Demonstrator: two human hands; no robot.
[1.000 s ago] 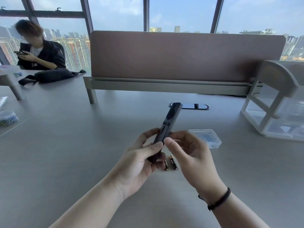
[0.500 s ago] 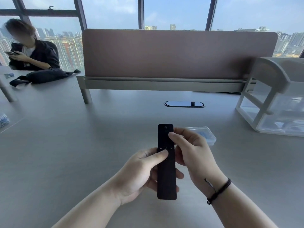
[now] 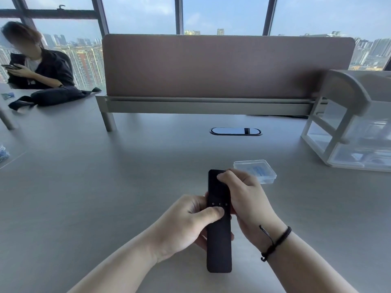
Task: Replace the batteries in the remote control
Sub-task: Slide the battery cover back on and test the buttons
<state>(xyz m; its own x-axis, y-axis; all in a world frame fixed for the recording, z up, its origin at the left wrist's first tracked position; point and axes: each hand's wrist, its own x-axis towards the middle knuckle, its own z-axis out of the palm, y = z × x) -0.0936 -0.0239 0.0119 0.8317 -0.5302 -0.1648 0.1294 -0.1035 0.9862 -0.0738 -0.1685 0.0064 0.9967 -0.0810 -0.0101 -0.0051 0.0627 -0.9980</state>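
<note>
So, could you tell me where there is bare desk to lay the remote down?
Bare desk stretches left of the left hand, and between the remote and the oval cable port. It is crowded to the right: the clear plastic box sits just behind the right hand, the drawer unit beyond.

Matte black remote control (image 3: 219,240) with three small pale symbols across its middle, held over a plain grey table (image 3: 84,197). At one o'clock from it, a clear plastic box (image 3: 256,170) with something pale blue inside, perhaps paper; at the right wrist, a black braided cord bracelet (image 3: 275,243). Dusty pinkish-brown divider panel (image 3: 222,66) at twelve o'clock on a beige-grey rail, white-framed translucent drawer unit (image 3: 347,134) at two o'clock, black bag (image 3: 57,97) at ten o'clock.
</note>
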